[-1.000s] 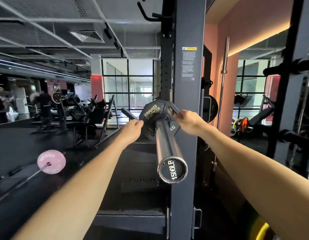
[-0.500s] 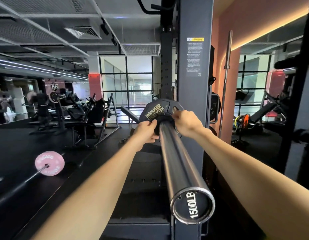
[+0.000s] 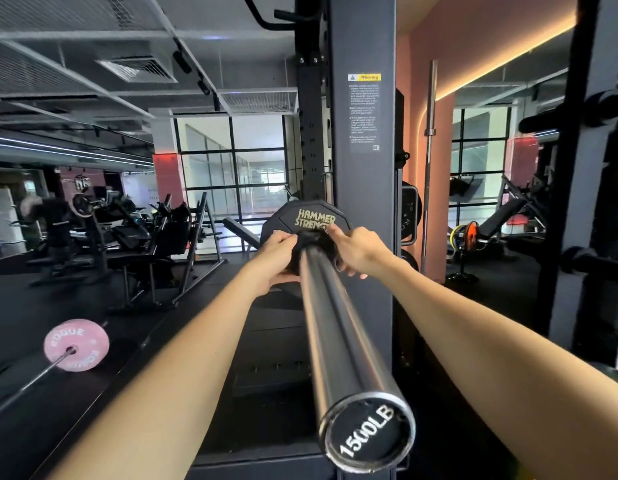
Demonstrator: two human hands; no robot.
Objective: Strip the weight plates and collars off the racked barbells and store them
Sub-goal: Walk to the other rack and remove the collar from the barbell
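Both my left hand (image 3: 278,256) and right hand (image 3: 357,251) grip the black collar (image 3: 314,242) against the plate (image 3: 311,218) on the sleeve (image 3: 338,327); rigid, light, likely clamped tight, best held round its rim.

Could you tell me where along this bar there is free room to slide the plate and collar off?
The sleeve is bare from the collar out to its end cap. It is crowded at the plate: the left hand and right hand both grip there, close beside the upright.
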